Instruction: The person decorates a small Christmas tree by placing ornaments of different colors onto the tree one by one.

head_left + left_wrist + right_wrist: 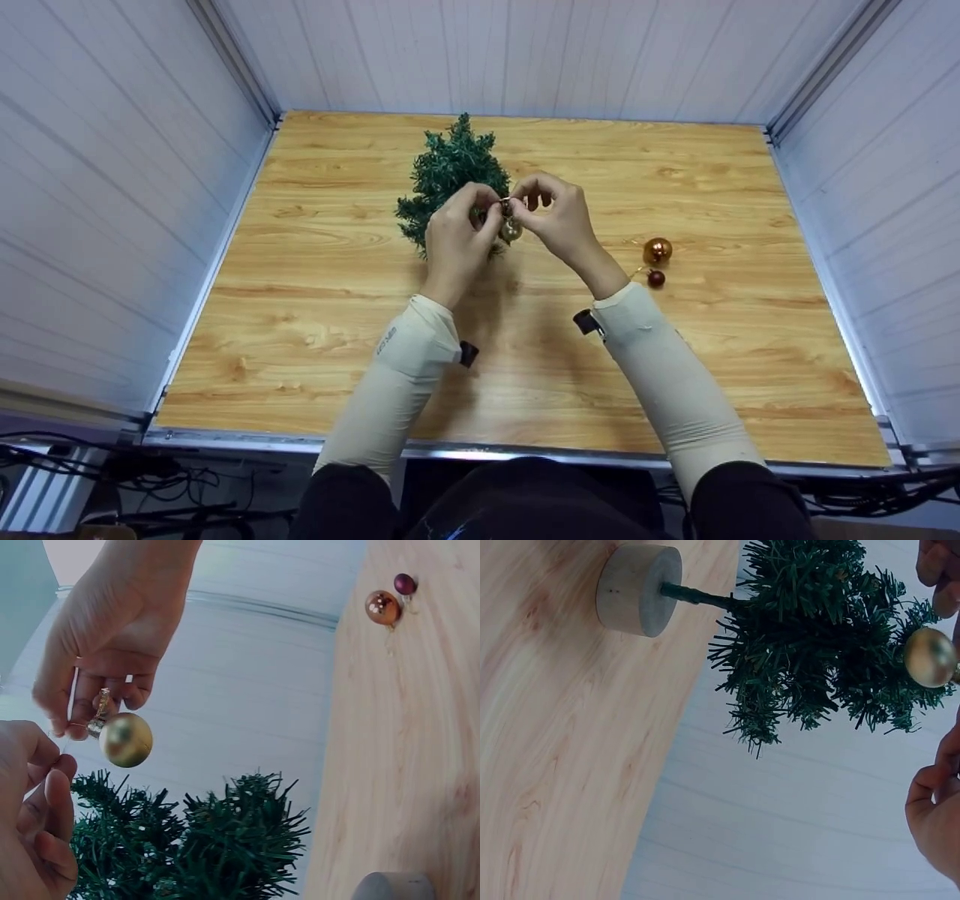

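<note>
A gold bauble hangs between my two hands, just in front of a small green artificial tree. My right hand pinches the bauble's cap and loop from above. My left hand pinches the thin hanging thread beside it. In the left wrist view the gold bauble dangles under the right hand above the tree's branches, with the left hand at lower left. In the right wrist view the gold bauble sits against the tree, which stands on a round wooden base.
A copper bauble and a smaller dark red bauble lie on the wooden table to the right of my right wrist. White panel walls close in the table at the left, back and right.
</note>
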Demonstrator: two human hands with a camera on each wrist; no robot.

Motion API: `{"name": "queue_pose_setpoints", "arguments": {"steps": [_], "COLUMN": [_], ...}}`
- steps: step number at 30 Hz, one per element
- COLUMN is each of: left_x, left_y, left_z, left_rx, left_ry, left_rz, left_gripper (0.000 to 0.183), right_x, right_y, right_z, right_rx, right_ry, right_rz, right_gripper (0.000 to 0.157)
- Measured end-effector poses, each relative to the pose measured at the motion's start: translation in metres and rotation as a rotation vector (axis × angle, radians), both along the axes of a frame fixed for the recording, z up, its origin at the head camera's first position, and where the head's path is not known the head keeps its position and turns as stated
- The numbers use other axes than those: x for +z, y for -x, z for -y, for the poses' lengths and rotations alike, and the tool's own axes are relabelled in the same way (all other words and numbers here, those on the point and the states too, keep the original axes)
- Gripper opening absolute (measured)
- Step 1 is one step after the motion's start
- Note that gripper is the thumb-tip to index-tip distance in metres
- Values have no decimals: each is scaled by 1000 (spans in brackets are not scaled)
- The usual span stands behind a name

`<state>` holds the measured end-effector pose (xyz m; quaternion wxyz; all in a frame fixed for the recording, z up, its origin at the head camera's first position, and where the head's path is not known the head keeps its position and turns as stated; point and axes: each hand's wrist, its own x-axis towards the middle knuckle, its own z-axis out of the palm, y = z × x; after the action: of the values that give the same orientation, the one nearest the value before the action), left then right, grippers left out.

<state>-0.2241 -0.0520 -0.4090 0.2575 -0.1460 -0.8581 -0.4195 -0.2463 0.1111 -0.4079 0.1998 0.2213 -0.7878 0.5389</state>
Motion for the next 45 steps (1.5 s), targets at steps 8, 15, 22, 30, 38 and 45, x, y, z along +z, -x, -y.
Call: {"name": "queue_pose_setpoints", "arguments": {"steps": [8,15,22,30,38,45], "left_x": [8,12,12,8,0,-4], "left_y": [7,14,20,25,23,20], "left_z": [2,3,4,3,5,4], "left_rx": [27,67,112,172,181,168], "left_ry": [14,41,62,122,158,159], "left_rz": [-12,-11,-51,-106,-103,-112], "left_gripper": [8,9,8,6,5,6], "right_x": [1,4,5,7,1,-1], "right_y": [4,7,14,20,19,14], "right_z": [3,6,11,18,18,17], "right_rx": [3,17,2,-61,-81,-92], "right_ry": [41,50,51,44,14,21], "right_rz": [38,59,72,111,121,118], "right_gripper": [3,5,5,4,4,5]}}
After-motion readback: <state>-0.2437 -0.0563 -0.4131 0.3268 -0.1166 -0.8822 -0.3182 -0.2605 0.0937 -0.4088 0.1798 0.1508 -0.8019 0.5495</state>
